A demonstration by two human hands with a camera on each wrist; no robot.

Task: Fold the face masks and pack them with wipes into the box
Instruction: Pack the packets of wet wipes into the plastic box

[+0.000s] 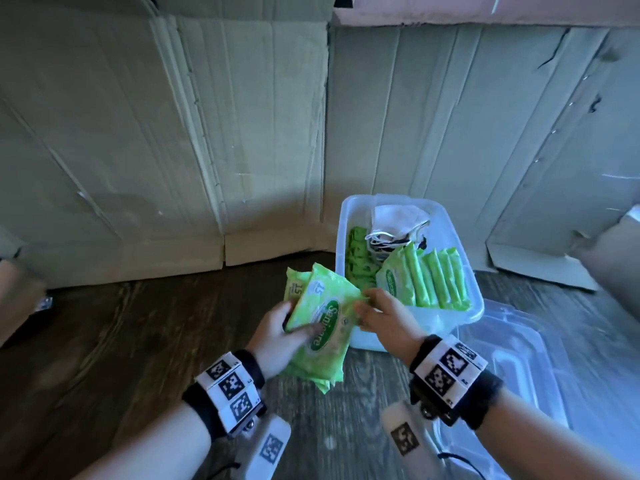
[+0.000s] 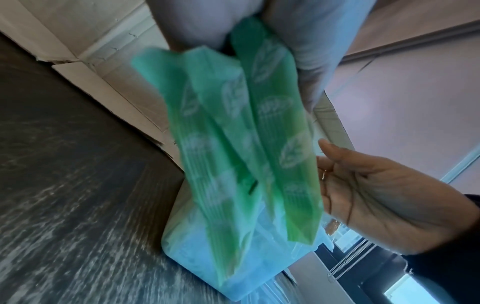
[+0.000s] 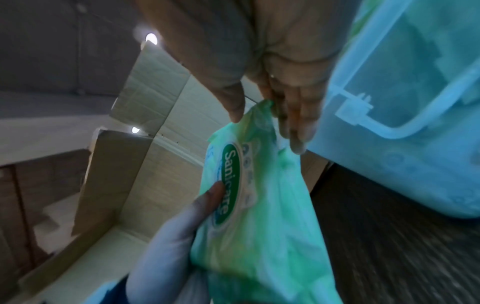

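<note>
My left hand [image 1: 289, 323] grips a stack of green wipes packs [image 1: 320, 327] just left of the clear plastic box [image 1: 479, 308], thumb on the top pack's label. At the top pack's right edge, my right hand [image 1: 372, 311] pinches it between thumb and fingers. The right wrist view shows that pinch [image 3: 259, 117] on the pack [image 3: 249, 205] beside the box [image 3: 415, 107]. From the left wrist, the packs [image 2: 233, 144] hang edge-on, with my right hand [image 2: 376, 185] beside them. Inside the box, folded white masks [image 1: 394, 226] lie at the back and more wipes packs [image 1: 433, 280] stand in a row.
The box's clear lid [image 1: 519, 362] lies on the dark wood floor at the right. Flattened cardboard sheets [image 1: 173, 150] stand as a wall behind the box. Bare floor [image 1: 121, 341] stretches to the left.
</note>
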